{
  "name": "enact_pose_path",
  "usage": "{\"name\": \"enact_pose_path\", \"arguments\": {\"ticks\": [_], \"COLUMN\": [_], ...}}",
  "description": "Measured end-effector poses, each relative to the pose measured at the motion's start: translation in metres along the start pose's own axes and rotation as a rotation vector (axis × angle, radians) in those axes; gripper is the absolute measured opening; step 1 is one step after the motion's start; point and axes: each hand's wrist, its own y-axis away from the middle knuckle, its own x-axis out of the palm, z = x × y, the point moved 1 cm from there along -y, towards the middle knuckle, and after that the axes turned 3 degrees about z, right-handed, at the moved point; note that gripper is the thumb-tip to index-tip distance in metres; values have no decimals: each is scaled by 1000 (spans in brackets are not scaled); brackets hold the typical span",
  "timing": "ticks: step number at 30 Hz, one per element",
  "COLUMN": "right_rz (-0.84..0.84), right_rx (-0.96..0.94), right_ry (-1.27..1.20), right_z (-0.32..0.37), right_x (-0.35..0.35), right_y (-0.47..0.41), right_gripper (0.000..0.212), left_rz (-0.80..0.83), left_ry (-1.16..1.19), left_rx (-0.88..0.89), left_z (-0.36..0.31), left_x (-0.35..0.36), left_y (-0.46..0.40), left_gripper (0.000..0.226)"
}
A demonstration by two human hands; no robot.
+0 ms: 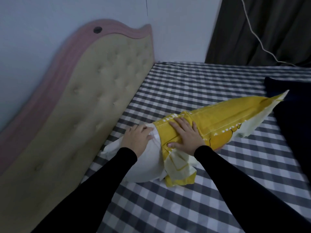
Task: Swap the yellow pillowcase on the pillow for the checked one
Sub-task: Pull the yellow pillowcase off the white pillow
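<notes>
Nearest the camera, two black sleeves (104, 179) reach forward over the bed (168, 207), whose sheet is a grey-and-white check.

On the left stands the padded headboard (94, 91), tufted, with a pink border. Just beside it the left hand (136, 138) rests on the bared white pillow (146, 163), fingers curled into the fabric at the pillow's upper edge; this grip looks clamped on the pillow, pinning it in place. To its right, the right hand (185, 135) lies spread on the bunched rim of the yellow pillowcase (218, 115), fingers fairly straight and pressing rather than pinching, thumb stretched along the lower fold.

The risks, as I judge them: with the right hand only pressing, the cloth may slide under the palm instead of travelling off, so the pillowcase stays bunched at the middle. If the left grip slackens, the whole pillow could drag along with the pillowcase toward the dark bedding (292, 118) at the right. The inner flap turned out near the opening could also catch on the pillow's corner.

The pillowcase lies mid-bed, roughly half off: its opening is gathered round the pillow's middle with a pale yellow lining folded outward, while the far end tapers flat to a point touching the dark bedding. It is bright yellow with white printed lettering and a partly hidden cartoon figure. No checked pillowcase can be picked out separately from the sheet.
</notes>
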Motion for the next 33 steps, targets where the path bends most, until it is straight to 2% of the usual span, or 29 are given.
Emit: {"name": "enact_pose_path", "arguments": {"ticks": [4, 6, 10, 14, 17, 20, 24, 27, 29, 31, 33], "right_rz": [17, 9, 12, -57, -22, -3, -2, 10, 58, 103, 99], "right_rx": [34, 53, 32, 21, 142, 277, 306, 323, 349, 358, 339], "right_ry": [137, 203, 280, 279, 247, 214, 201, 198, 175, 162, 182], "right_z": [-2, 3, -4, -14, -19, -33, -20, 3, 11, 16, 22], "right_x": [5, 6, 2, -16, -46, -84, -99, -96, -85, -69, -55], "right_y": [-11, -15, -8, 8, 10, 23, 41, 45, 51, 59, 65], "right_gripper": [101, 103, 97, 88, 83, 80, 78, 76, 76, 77, 79], "left_rz": [237, 349, 467, 432, 441, 459, 429, 431, 463, 507, 565], "left_ry": [-52, -7, 130, 174, 284, 402, 530, 426, 233, -42, -140], "left_rx": [-24, -72, -124, -70, -114, -158, -180, -194, -193, -120, -43], "left_z": [13, 15, 2, -7, 1, 16, 43, 51, 48, 36, 14], "left_x": [5, 3, 4, -10, -29, -55, -90, -96, -88, -73, -55], "left_y": [5, 0, -8, -12, -19, -18, -9, 0, 5, 12, 23], "left_gripper": [109, 118, 97, 77, 69, 75, 48, 53, 69, 88, 108]}}
